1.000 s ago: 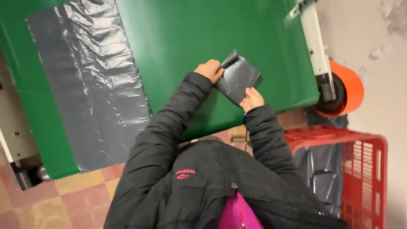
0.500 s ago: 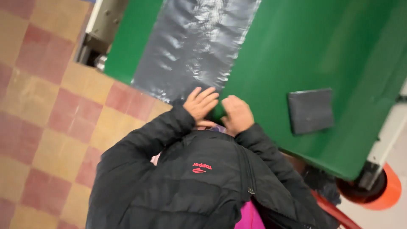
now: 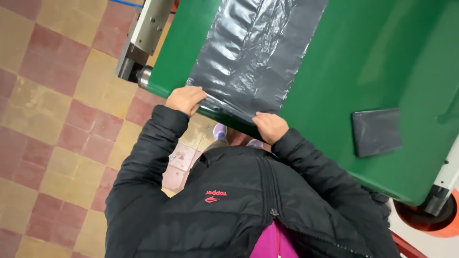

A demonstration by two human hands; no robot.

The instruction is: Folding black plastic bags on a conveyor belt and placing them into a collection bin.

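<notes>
A glossy dark grey plastic sheet (image 3: 258, 52) lies on a green belt (image 3: 373, 52) above red-and-tan chequered floor tiles (image 3: 52, 119).

Place: a workshop or small factory floor.
Shown by: a green conveyor belt (image 3: 363, 62) on steel rollers (image 3: 143, 76) — worn tiled floor (image 3: 57, 119).

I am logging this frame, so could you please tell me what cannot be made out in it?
- Head view: far end of the grey plastic sheet, cut off by the top edge.
- Left hand and right hand: fingertips curl over the sheet's edge, grip unclear.
- Folded dark bag: its layers cannot be told apart.
</notes>
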